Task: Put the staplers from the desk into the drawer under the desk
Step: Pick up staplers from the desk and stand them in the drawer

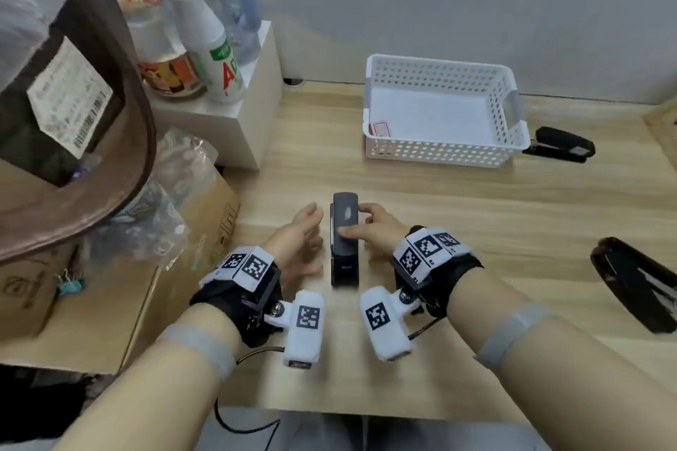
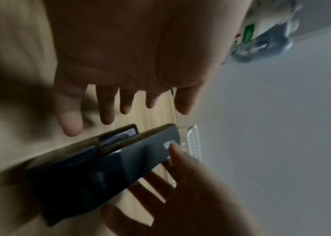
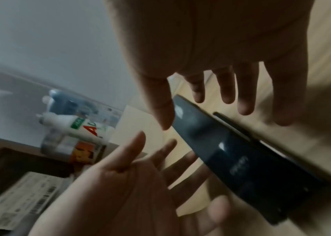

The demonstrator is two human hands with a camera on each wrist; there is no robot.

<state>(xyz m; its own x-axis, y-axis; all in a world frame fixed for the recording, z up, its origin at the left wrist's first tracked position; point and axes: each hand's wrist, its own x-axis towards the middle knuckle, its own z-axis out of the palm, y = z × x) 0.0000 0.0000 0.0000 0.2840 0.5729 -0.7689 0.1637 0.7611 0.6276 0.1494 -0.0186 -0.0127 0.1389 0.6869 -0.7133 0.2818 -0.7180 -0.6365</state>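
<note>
A dark grey stapler (image 1: 344,238) (image 2: 99,167) (image 3: 231,151) lies lengthwise on the wooden desk (image 1: 458,201), between my two hands. My left hand (image 1: 302,242) (image 2: 109,103) is just left of it, fingers spread and straight, touching nothing. My right hand (image 1: 370,227) (image 3: 221,71) reaches over it from the right. Its thumb lies across the stapler's top and its fingers hang spread along the right side. A second black stapler (image 1: 560,145) lies right of the basket. A third black stapler (image 1: 637,282) lies at the right edge. No drawer shows.
A white perforated basket (image 1: 439,152) stands at the back of the desk. On the left are a white box (image 1: 227,128) carrying bottles (image 1: 216,48), a cardboard box (image 1: 212,227) with plastic bags, and a brown bag. The desk's front edge is close to my body.
</note>
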